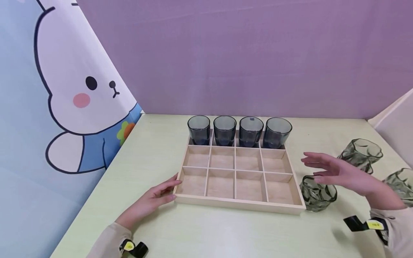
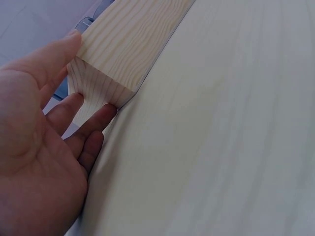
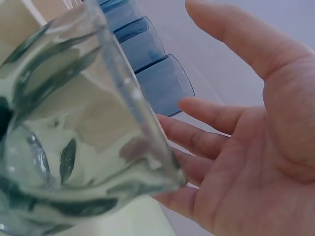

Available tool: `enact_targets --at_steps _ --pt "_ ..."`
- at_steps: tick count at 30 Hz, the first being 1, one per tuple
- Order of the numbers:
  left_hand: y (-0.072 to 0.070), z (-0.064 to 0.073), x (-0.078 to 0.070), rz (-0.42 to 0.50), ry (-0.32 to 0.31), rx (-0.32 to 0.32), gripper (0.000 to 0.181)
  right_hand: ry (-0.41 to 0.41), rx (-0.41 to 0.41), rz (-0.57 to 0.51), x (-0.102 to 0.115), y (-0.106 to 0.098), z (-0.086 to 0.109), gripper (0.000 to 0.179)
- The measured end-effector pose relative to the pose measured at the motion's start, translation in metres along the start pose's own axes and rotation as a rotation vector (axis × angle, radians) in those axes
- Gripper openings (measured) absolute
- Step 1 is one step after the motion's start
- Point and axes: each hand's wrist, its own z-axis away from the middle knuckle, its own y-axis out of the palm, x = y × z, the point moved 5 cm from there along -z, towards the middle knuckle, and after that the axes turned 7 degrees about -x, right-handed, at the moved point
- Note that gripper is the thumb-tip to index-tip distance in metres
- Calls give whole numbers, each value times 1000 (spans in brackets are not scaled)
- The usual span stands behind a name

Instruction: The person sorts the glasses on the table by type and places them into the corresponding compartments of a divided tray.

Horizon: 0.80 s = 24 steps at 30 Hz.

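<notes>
The wooden tray, split into square compartments, lies flat on the table. My left hand rests its fingertips against the tray's near left corner; in the left wrist view the thumb is at the upper edge and the other fingers are lower on the side. To the right of the tray, a wavy green-tinted glass stands upright close to its near right corner. My right hand hovers over that glass, fingers spread and nothing held. In the right wrist view the palm faces the glass, fingers partly behind its rim.
Several smooth blue-grey tumblers fill the tray's back row. Two more wavy glasses, one behind the right hand and another at the right edge, are on the table. A purple backdrop rises behind the table.
</notes>
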Motion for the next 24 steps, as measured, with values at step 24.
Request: enact_targets --at_steps 24 --pt "1 0 -1 -30 -72 -10 49 -115 153 -122 -24 4 30 92"
